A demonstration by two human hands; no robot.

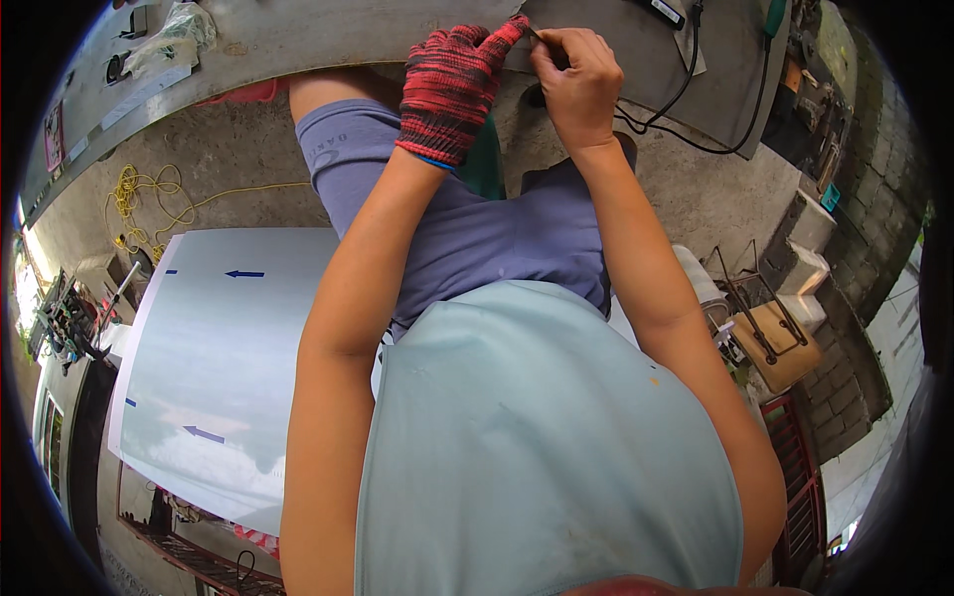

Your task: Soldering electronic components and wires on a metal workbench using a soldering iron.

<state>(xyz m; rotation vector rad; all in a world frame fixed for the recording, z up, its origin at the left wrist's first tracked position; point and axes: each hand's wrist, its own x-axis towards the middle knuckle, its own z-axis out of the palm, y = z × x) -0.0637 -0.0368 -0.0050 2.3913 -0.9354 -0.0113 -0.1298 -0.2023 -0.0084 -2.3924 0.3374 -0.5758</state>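
Head: gloved left hand outstretched beside curled right hand.

The worktop ran across the far side. A plastic bag lay on its left part, and a cable ran over its right part. The left grip and right grip were side by side near its middle. A cord lay left on the floor, with a large sheet nearer.

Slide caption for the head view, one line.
Gloved left hand and bare right hand close together at a grey work surface, yellow cord on the floor.
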